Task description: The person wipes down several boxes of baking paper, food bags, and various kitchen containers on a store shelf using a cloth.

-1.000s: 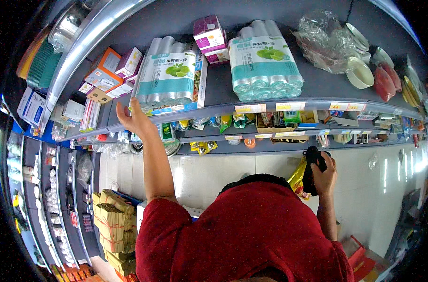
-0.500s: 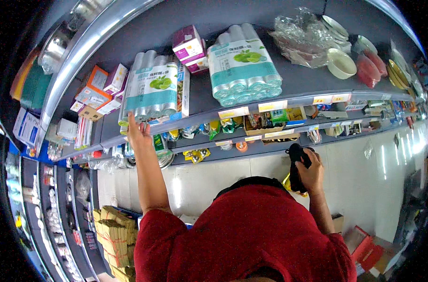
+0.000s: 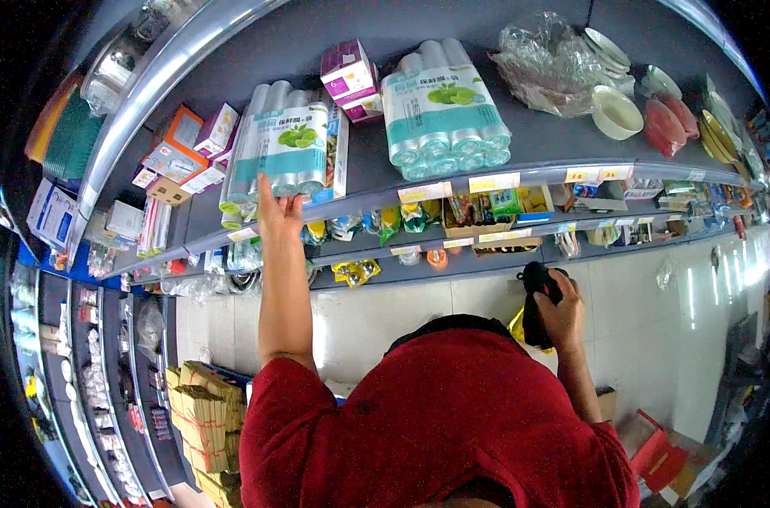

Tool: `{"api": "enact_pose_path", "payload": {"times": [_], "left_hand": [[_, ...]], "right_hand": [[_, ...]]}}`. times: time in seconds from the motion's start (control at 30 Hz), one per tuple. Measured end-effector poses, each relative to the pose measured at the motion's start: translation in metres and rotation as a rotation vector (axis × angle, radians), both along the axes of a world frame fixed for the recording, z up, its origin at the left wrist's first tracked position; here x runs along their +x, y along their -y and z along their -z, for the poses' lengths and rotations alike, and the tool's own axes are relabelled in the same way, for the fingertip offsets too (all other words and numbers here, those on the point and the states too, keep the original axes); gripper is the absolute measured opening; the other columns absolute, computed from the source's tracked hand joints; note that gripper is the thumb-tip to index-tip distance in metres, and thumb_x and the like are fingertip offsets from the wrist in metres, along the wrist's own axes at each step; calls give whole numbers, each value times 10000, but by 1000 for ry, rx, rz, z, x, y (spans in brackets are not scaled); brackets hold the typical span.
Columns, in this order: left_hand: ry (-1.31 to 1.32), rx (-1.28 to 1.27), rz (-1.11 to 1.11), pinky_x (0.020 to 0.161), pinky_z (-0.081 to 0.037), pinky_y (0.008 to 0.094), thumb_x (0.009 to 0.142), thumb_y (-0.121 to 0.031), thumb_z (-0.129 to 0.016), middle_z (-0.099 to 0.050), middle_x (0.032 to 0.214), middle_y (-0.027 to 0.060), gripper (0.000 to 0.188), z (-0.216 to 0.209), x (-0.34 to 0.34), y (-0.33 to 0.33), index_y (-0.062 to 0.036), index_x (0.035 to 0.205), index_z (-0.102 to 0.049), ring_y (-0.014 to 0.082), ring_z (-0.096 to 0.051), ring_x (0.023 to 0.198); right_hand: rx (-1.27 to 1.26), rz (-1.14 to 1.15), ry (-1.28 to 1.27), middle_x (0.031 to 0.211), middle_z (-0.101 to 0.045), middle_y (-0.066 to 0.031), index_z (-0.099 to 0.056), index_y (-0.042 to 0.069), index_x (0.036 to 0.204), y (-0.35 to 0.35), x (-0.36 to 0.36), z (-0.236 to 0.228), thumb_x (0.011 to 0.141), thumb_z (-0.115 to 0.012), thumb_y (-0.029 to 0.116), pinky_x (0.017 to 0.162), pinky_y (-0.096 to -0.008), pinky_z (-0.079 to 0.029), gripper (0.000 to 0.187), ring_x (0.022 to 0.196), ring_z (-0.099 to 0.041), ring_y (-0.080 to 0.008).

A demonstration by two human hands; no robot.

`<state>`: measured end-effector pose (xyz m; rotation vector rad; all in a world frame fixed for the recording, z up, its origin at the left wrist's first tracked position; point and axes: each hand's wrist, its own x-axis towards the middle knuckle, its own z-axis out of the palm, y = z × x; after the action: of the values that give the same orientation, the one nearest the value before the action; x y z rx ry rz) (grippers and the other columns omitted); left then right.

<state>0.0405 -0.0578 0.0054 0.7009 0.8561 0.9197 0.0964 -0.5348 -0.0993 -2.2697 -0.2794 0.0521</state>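
Note:
My left hand [image 3: 281, 212] reaches up to the shelf, at the front end of a white-and-teal pack of cling film rolls [image 3: 281, 144]. Its index finger stretches against the pack's front face, and the other fingers are partly bent below it. Another pack of cling film rolls [image 3: 444, 110] lies to the right, with purple-and-white boxes [image 3: 349, 72] between the two. Low over the floor, my right hand [image 3: 563, 309] is wrapped round a soft-looking black object [image 3: 535, 305] whose kind I cannot make out. Something yellow [image 3: 518, 328] shows behind it.
Bowls [image 3: 617, 113] and a crumpled clear plastic bag [image 3: 541, 68] sit on the shelf's right part. Orange and white boxes [image 3: 175, 157] stand to the left. Lower shelves hold small packets [image 3: 415, 214]. Bundles of brown paper [image 3: 203, 415] are stacked on the lower left.
My left hand has moved right and up along the front of the left cling film pack. The view has shifted slightly. My right hand keeps hold of the black object.

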Motion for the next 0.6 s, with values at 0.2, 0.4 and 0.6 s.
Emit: {"api": "enact_pose_path", "payload": {"times": [0.2,0.4,0.6], "left_hand": [[-61,14,23,815,-415,352,699,-451,-753,-522,1103,38,684,9,1,-30,-136,1236,-469,213,-492,1050],[286,304,-176,762,-494,431,776,-181,-688,-525,1175,111,525,-16,12,-25,-66,1226,-443,263,-546,1006],[-77,750,-356,787,-508,391,732,-87,-695,-539,1135,158,570,-38,-6,38,18,1224,-426,283,-574,955]], "right_hand": [[-48,-23,-54,1125,-568,-158,-569,79,1140,-2,-6,-5,682,-700,134,887,-396,-449,479,1036,-553,-343],[-66,-55,20,1049,-587,-157,-593,82,1109,-6,-11,0,666,-698,136,845,-384,-461,458,962,-573,-327],[-67,-49,-53,1146,-561,-174,-568,99,1153,-4,-18,-3,697,-702,148,891,-415,-448,478,1053,-544,-360]]}}
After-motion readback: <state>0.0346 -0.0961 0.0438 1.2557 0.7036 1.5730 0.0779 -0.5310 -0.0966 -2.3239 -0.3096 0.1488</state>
